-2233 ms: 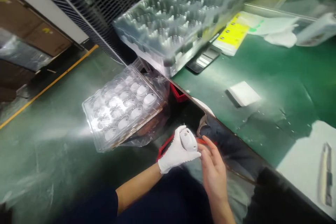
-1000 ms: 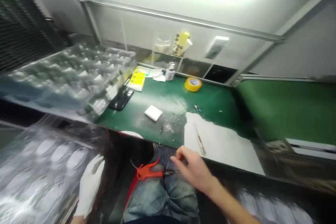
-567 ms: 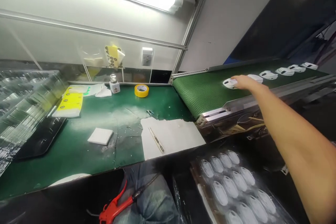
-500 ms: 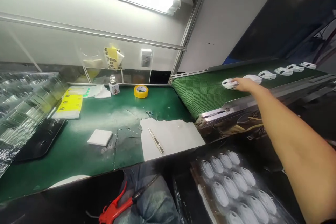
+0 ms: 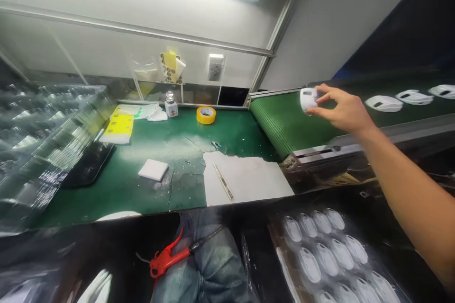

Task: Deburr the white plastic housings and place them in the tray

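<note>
My right hand [image 5: 343,109] is closed in a pinch on a white moulded plastic shell [image 5: 308,100] with cut-outs, held up on its edge above the green conveyor belt [image 5: 275,116]. Thumb and fingers grip its right side. More white shells [image 5: 384,103] lie in a row on the belt, to the right of my wrist. At the bottom left edge, a blurred white shape [image 5: 95,288] looks like the fingertips of my left hand in a white glove; what it holds, if anything, cannot be made out.
A tray of white shells [image 5: 309,265] sits at lower right. A red air blow gun [image 5: 168,259] lies on my lap. The green bench carries a knife [image 5: 223,182] on white paper, yellow tape [image 5: 205,114], a bottle [image 5: 171,105], a white pad [image 5: 153,170] and stacked clear trays [image 5: 67,142].
My right hand has lifted the nearest shell off the belt and tipped it upright. The view has swung left, and the white shape has appeared at the bottom left.
</note>
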The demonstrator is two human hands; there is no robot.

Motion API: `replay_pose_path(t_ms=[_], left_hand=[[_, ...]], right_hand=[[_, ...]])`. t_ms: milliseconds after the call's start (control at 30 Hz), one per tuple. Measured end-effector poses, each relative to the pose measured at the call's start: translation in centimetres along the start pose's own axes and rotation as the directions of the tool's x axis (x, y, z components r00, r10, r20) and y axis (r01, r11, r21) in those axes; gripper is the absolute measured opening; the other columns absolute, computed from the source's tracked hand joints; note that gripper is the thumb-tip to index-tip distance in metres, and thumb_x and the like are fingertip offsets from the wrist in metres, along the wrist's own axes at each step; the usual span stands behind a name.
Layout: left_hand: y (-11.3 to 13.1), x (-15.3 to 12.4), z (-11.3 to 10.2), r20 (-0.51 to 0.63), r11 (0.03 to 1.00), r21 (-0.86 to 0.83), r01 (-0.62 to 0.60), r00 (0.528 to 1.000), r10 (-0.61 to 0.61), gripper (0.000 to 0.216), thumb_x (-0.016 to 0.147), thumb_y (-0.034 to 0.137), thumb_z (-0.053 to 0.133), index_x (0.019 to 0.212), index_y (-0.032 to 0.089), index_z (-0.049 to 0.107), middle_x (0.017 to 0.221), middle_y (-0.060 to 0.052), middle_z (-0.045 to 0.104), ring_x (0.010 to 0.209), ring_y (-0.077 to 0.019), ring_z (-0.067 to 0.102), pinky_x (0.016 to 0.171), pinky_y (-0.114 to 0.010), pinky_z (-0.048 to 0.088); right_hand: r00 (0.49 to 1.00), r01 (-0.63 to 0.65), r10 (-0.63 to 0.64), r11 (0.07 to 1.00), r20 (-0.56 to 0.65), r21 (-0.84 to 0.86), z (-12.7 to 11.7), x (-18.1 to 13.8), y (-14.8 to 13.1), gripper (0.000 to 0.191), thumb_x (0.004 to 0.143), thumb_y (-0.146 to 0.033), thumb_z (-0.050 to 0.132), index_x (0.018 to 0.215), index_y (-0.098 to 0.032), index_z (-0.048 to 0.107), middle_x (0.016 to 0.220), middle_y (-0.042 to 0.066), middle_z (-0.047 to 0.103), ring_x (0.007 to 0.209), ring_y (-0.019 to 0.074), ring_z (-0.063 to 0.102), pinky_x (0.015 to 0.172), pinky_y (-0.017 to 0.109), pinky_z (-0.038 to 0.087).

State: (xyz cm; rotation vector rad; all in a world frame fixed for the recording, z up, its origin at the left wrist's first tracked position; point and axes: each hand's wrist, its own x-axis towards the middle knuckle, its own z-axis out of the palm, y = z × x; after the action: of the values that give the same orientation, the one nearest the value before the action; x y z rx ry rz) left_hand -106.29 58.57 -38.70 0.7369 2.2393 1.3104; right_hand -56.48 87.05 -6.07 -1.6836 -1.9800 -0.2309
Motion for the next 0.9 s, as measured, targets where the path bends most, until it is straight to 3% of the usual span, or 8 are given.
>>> replay_pose_path(t_ms=[100, 167, 300, 400, 500, 633, 767, 900], left_hand=[[-0.9, -2.4, -2.5, 0.076, 1.0, -0.008, -0.001, 0.997, 0.001, 0.064, 0.087, 0.056, 0.082, 0.148, 0.044, 0.066, 0.142, 0.0, 0.075, 0.128, -0.0358, 0.073, 0.104, -0.054, 0.065], [-1.0, -4.7, -3.5, 0.144, 0.999, -0.025, -0.037, 0.989, 0.04, 0.087, 0.078, 0.055, 0.089, 0.158, 0.043, 0.056, 0.153, -0.005, 0.069, 0.138, -0.0397, 0.069, 0.112, -0.058, 0.061], [0.3, -8.8, -2.7, 0.325, 0.961, -0.188, -0.205, 0.91, 0.258, 0.127, 0.067, 0.045, 0.1, 0.171, 0.035, 0.029, 0.179, -0.02, 0.033, 0.16, -0.0474, 0.045, 0.125, -0.068, 0.046], [1.4, -9.8, -2.0, 0.328, 0.952, -0.289, -0.1, 0.924, 0.196, 0.104, 0.08, 0.041, 0.092, 0.167, 0.033, 0.035, 0.169, -0.02, 0.046, 0.155, -0.0428, 0.052, 0.13, -0.065, 0.041], [2.2, -9.2, -3.0, 0.43, 0.837, -0.512, 0.192, 0.901, 0.057, 0.095, 0.083, 0.036, 0.09, 0.163, 0.039, 0.04, 0.172, -0.014, 0.047, 0.154, -0.0391, 0.054, 0.12, -0.056, 0.055], [2.4, -8.1, -4.8, 0.627, 0.463, -0.666, 0.584, 0.775, -0.076, 0.083, 0.087, 0.041, 0.08, 0.162, 0.046, 0.044, 0.18, -0.006, 0.039, 0.159, -0.0432, 0.048, 0.107, -0.063, 0.062], [1.6, -7.8, -4.7, 0.714, 0.308, -0.585, 0.75, 0.656, -0.245, 0.066, 0.093, 0.049, 0.076, 0.154, 0.033, 0.058, 0.165, -0.012, 0.06, 0.154, -0.0437, 0.055, 0.116, -0.072, 0.053], [1.4, -8.2, -3.9, 0.68, 0.269, -0.61, 0.745, 0.667, -0.305, 0.051, 0.09, 0.041, 0.084, 0.136, 0.021, 0.074, 0.149, -0.014, 0.073, 0.148, -0.039, 0.063, 0.127, -0.063, 0.046]], right_hand=[[0.97, 0.075, -0.183, 0.854, 0.161, 0.516, 4.1, -6.9, -8.8, 0.021, 0.078, -0.022, 0.095, 0.083, -0.02, 0.074, 0.151, 0.015, 0.072, 0.142, 0.0302, 0.067, 0.127, 0.046, 0.042], [0.886, -0.032, -0.325, 0.668, 0.33, 0.744, 7.6, -12.8, -14.6, 0.023, 0.077, -0.036, 0.096, 0.084, -0.024, 0.077, 0.144, 0.011, 0.076, 0.136, 0.035, 0.071, 0.121, 0.054, 0.05], [0.687, -0.375, -0.512, 0.359, 0.516, 0.855, 14.4, -24.3, -24.5, 0.023, 0.082, -0.04, 0.093, 0.083, -0.023, 0.077, 0.139, 0.012, 0.079, 0.127, 0.0322, 0.077, 0.109, 0.048, 0.06], [0.62, -0.488, -0.564, 0.266, 0.545, 0.831, 17.5, -29.1, -28.3, 0.023, 0.087, -0.041, 0.09, 0.085, -0.023, 0.077, 0.13, 0.01, 0.082, 0.119, 0.0291, 0.079, 0.105, 0.044, 0.061], [0.689, -0.393, -0.491, 0.365, 0.533, 0.844, 19.6, -28.9, -27.3, 0.014, 0.099, -0.038, 0.075, 0.096, -0.026, 0.08, 0.117, 0.007, 0.084, 0.11, 0.0273, 0.079, 0.102, 0.044, 0.062], [0.916, -0.152, -0.087, 0.828, 0.392, 0.539, 22.9, -24.0, -21.9, 0.028, 0.105, -0.031, 0.06, 0.126, -0.019, 0.075, 0.123, 0.018, 0.075, 0.121, 0.0353, 0.068, 0.114, 0.057, 0.051], [0.849, -0.172, 0.109, 0.982, 0.516, 0.076, 25.5, -20.5, -18.5, 0.069, 0.103, -0.029, 0.067, 0.161, 0.002, 0.047, 0.134, 0.032, 0.067, 0.133, 0.041, 0.056, 0.117, 0.058, 0.042], [0.85, -0.212, 0.162, 0.976, 0.501, 0.045, 25.9, -20.3, -18.2, 0.056, 0.101, -0.021, 0.067, 0.153, -0.002, 0.061, 0.115, 0.023, 0.073, 0.118, 0.0318, 0.058, 0.107, 0.047, 0.045]])
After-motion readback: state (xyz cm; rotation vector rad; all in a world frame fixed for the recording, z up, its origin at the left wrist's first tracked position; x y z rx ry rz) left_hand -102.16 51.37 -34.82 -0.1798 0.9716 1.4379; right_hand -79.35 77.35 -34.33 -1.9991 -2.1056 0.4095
